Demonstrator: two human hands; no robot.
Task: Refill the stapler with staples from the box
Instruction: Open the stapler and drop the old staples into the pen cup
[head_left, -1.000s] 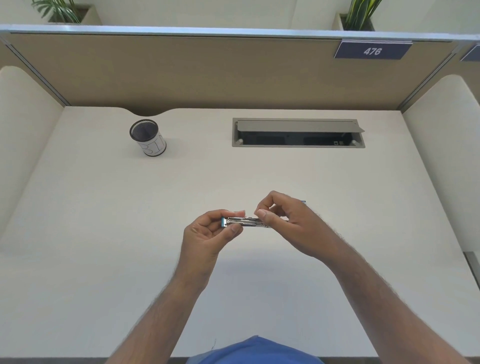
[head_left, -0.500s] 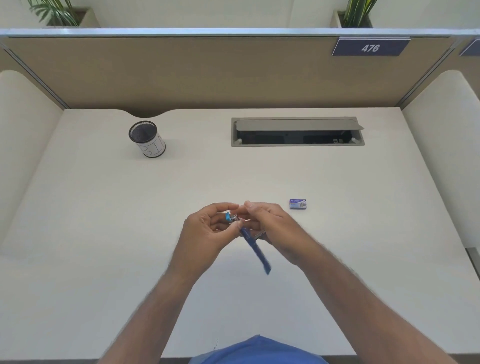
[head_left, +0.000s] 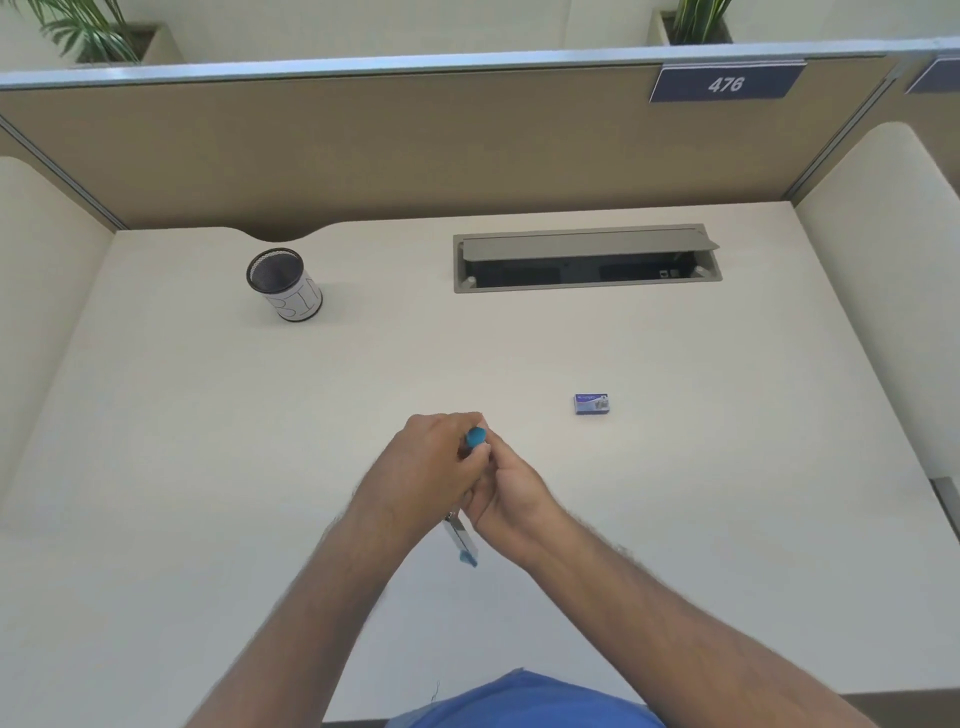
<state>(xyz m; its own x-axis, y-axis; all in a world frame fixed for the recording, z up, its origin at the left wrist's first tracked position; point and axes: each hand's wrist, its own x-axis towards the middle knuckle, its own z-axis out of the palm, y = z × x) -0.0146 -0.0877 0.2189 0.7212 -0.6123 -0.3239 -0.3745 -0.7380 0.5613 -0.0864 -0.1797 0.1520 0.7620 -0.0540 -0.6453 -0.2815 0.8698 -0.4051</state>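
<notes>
Both hands hold a small blue and metal stapler (head_left: 461, 540) above the desk's middle. Its blue end (head_left: 476, 437) sticks out above my fingers, and its metal part with a blue tip hangs out below them, pointing toward me. My left hand (head_left: 423, 470) wraps the stapler from the left. My right hand (head_left: 506, 488) presses against it from the right. The middle of the stapler is hidden by my fingers. A small blue staple box (head_left: 591, 404) lies closed on the desk, to the right of and beyond my hands, untouched.
A black mesh cup (head_left: 283, 283) with a white label stands at the back left of the white desk (head_left: 208, 467). A grey cable hatch (head_left: 587, 258) sits open at the back centre. Beige partition walls enclose three sides.
The stapler has turned from lying sideways between my fingertips to pointing toward me, and its halves have swung apart. Both hands closed tighter around it. The staple box came into sight.
</notes>
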